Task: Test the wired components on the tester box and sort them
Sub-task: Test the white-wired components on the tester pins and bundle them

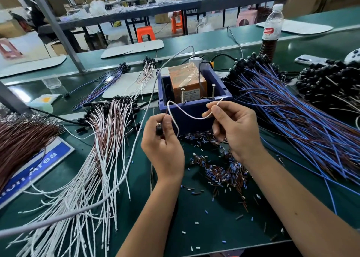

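While both hands hover just in front of the tester box (194,93) at 12 o'clock, I've got my left hand (163,145) curled round the black component (159,130), thumb on top. My right hand (236,129) pinches the far end of its white wire (187,114), which loops between the two. Two screws (183,95) stick up from the box's near rim. White-wired pile (109,132) sits at 9 o'clock, blue-wired pile (292,104) at 3, clipped bits (220,169) under my wrists.
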Demonstrator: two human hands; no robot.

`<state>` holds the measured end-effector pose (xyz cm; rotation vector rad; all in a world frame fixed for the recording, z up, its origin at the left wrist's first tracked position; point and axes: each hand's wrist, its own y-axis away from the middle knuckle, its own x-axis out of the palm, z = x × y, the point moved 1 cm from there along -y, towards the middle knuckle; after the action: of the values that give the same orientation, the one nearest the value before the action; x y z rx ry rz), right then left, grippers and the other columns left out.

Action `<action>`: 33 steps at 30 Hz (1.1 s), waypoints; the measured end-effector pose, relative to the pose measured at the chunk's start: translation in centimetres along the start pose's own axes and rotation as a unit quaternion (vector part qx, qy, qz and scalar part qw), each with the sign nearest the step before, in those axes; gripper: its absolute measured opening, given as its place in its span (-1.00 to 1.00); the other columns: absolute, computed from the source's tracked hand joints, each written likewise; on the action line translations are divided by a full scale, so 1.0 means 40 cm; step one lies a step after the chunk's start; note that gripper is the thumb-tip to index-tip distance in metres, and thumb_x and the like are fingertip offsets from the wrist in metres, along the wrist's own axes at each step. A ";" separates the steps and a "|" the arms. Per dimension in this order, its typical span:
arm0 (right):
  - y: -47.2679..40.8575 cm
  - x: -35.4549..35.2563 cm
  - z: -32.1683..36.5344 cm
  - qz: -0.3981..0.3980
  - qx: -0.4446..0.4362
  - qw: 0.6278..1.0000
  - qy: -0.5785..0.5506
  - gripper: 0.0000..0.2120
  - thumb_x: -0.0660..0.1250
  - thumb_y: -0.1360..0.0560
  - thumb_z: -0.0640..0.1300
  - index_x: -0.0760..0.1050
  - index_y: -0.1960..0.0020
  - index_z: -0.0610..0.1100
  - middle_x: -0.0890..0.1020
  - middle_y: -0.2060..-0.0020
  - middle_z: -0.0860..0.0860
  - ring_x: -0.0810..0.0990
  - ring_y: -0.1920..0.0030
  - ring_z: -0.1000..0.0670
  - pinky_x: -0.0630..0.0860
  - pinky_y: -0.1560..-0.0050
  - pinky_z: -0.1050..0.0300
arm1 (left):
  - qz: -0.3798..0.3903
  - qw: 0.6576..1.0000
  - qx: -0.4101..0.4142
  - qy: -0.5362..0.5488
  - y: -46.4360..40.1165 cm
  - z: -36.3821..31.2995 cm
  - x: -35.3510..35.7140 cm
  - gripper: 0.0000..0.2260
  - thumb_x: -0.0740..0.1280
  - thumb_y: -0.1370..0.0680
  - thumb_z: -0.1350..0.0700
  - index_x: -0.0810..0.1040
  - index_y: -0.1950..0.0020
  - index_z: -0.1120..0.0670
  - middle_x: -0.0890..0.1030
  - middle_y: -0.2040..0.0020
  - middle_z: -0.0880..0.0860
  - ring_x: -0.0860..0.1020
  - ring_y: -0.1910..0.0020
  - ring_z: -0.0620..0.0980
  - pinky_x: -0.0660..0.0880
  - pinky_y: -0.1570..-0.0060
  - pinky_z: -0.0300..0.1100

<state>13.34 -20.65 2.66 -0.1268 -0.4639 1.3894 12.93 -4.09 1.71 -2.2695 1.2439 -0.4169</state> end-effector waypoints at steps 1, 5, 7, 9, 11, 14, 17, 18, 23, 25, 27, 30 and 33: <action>0.000 -0.002 -0.001 -0.013 -0.004 1.000 0.000 -0.88 0.35 -0.65 -0.26 0.68 -0.07 -0.17 0.74 0.15 -0.14 0.47 0.50 0.05 0.33 0.55 0.25 | -0.012 1.000 -0.007 -0.001 -0.002 0.000 -0.002 -0.86 0.31 -0.69 0.20 0.56 0.06 0.15 0.61 0.20 0.03 0.54 0.27 0.00 0.47 0.23 -0.16; -0.008 -0.020 0.009 -0.100 -0.032 0.994 -0.025 -0.89 0.38 -0.63 -0.27 0.65 -0.11 -0.16 0.73 0.20 -0.12 0.43 0.52 0.06 0.29 0.56 0.27 | -0.035 0.999 -0.014 -0.029 -0.016 -0.002 -0.018 -0.86 0.30 -0.69 0.22 0.55 0.06 0.14 0.64 0.28 -0.02 0.61 0.29 -0.14 0.43 0.20 -0.42; -0.017 -0.043 0.018 -0.172 -0.045 0.983 -0.032 -0.90 0.36 -0.64 -0.26 0.65 -0.08 -0.18 0.69 0.27 -0.05 0.44 0.49 0.07 0.31 0.55 0.25 | -0.050 0.998 -0.020 -0.041 -0.025 -0.001 -0.025 -0.86 0.31 -0.69 0.21 0.54 0.07 0.11 0.63 0.31 -0.06 0.60 0.32 -0.16 0.43 0.21 -0.43; -0.025 -0.061 0.022 -0.229 -0.056 0.972 0.012 -0.88 0.35 -0.65 -0.23 0.68 -0.05 -0.17 0.63 0.34 0.02 0.45 0.45 0.09 0.35 0.47 0.27 | -0.060 0.997 -0.016 -0.041 -0.032 -0.004 -0.026 -0.88 0.33 -0.68 0.20 0.54 0.05 0.10 0.63 0.31 -0.09 0.62 0.32 -0.16 0.43 0.20 -0.44; -0.024 -0.058 0.022 -0.233 -0.087 0.959 0.136 -0.86 0.36 -0.64 -0.18 0.70 -0.01 -0.12 0.63 0.35 0.09 0.52 0.40 0.12 0.44 0.37 0.26 | -0.047 0.998 0.002 -0.032 -0.032 -0.012 -0.018 -0.93 0.35 -0.67 0.18 0.55 0.01 0.12 0.65 0.31 -0.07 0.65 0.31 -0.12 0.47 0.19 -0.35; -0.005 -0.018 0.022 -0.195 -0.153 0.923 0.294 -0.87 0.39 -0.62 -0.16 0.72 0.01 -0.13 0.68 0.30 0.09 0.63 0.30 0.15 0.55 0.25 0.25 | -0.009 0.999 0.042 -0.017 -0.029 -0.023 0.003 -0.93 0.38 -0.65 0.17 0.58 0.00 0.14 0.68 0.28 -0.04 0.68 0.27 -0.06 0.55 0.18 -0.16; -0.001 0.007 0.030 -0.192 -0.207 0.893 0.350 -0.88 0.42 -0.59 -0.20 0.73 0.05 -0.15 0.66 0.31 0.11 0.62 0.31 0.19 0.51 0.27 0.31 | 0.007 0.999 0.048 -0.008 -0.029 -0.029 0.024 -0.93 0.40 -0.64 0.19 0.63 0.02 0.16 0.69 0.28 -0.05 0.68 0.26 -0.07 0.57 0.21 -0.15; -0.003 0.012 0.032 -0.191 -0.220 0.885 0.362 -0.88 0.42 -0.58 -0.20 0.73 0.08 -0.15 0.65 0.34 0.10 0.60 0.34 0.16 0.50 0.30 0.29 | 0.005 0.999 0.043 -0.004 -0.028 -0.029 0.030 -0.93 0.40 -0.64 0.19 0.64 0.03 0.15 0.69 0.28 -0.05 0.68 0.27 -0.07 0.57 0.21 -0.16; -0.008 0.027 0.032 -0.189 -0.231 0.874 0.384 -0.82 0.39 -0.58 -0.20 0.67 0.18 -0.15 0.58 0.43 0.08 0.53 0.42 0.07 0.41 0.40 0.22 | 0.008 0.999 0.033 0.007 -0.029 -0.029 0.041 -0.94 0.40 -0.63 0.18 0.68 -0.01 0.13 0.69 0.29 -0.07 0.64 0.30 -0.08 0.46 0.22 -0.33; -0.011 0.032 0.032 -0.195 -0.225 0.874 0.383 -0.81 0.38 -0.59 -0.18 0.65 0.20 -0.14 0.56 0.45 0.10 0.52 0.42 0.07 0.37 0.41 0.28 | 0.015 0.999 0.030 0.009 -0.030 -0.027 0.041 -0.93 0.40 -0.64 0.19 0.69 -0.03 0.14 0.69 0.28 -0.08 0.64 0.29 -0.09 0.46 0.21 -0.33; -0.014 0.038 0.034 -0.206 -0.217 0.875 0.382 -0.79 0.38 -0.58 -0.17 0.64 0.22 -0.13 0.54 0.46 0.12 0.52 0.42 0.07 0.34 0.41 0.32 | 0.019 0.999 0.030 0.010 -0.030 -0.026 0.041 -0.92 0.40 -0.64 0.19 0.69 -0.03 0.13 0.69 0.28 -0.09 0.64 0.28 -0.08 0.47 0.20 -0.33; -0.016 0.051 0.032 -0.211 -0.206 0.873 0.389 -0.78 0.38 -0.57 -0.17 0.62 0.24 -0.14 0.54 0.47 0.09 0.51 0.45 0.05 0.36 0.42 0.26 | 0.027 0.999 0.032 0.021 -0.029 -0.024 0.042 -0.92 0.39 -0.64 0.21 0.70 -0.03 0.13 0.68 0.28 -0.09 0.66 0.26 -0.06 0.49 0.18 -0.30; -0.015 0.061 0.032 -0.213 -0.195 0.871 0.397 -0.78 0.38 -0.57 -0.18 0.61 0.26 -0.15 0.54 0.48 0.08 0.50 0.47 0.06 0.38 0.42 0.20 | 0.031 0.999 0.034 0.025 -0.028 -0.022 0.041 -0.92 0.39 -0.64 0.22 0.69 -0.03 0.14 0.68 0.28 -0.08 0.67 0.26 -0.03 0.53 0.19 -0.22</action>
<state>13.66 -18.63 4.61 -0.8456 -0.0547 0.6938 14.15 -5.24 3.10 -2.1705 1.3009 -0.4875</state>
